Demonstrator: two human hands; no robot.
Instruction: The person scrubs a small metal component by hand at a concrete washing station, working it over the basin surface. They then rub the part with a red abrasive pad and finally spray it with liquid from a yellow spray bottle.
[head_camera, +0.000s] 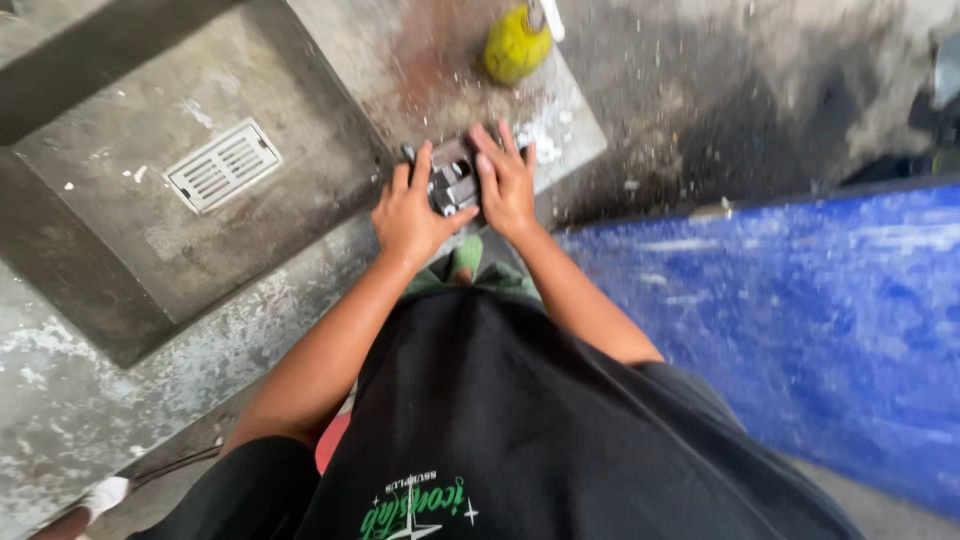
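At the far left, a slatted metal drain grate (222, 165) sits in a sunken square of the concrete floor (90, 400), near the sunken square's upper edge. To its right, on the raised concrete slab (400, 60) and close to that slab's near edge, lies a small grey-and-dark metal part (452, 182), blocky, with bright facets.

The left hand (410, 212) is closed around the part's left side, fingers curled over its top and thumb reaching toward the middle. The right hand (506, 180) presses on its right side with fingers spread flat and long. Both hands grasp the part between them, and it rests on the slab rather than being lifted.

Judging from this grip, the work goes best with the part kept flat against the concrete, the left hand bracing while the right applies even pressure, and the fingertips kept off the sharp bright edges.

Beyond the hands, toward the slab's far edge, stands a yellow rounded container (515, 45) with a pale top; any label on it is too blurred to make out. White flecks litter the slab's right corner. At the right runs a broad blue surface (800, 320), scuffed and unmarked.
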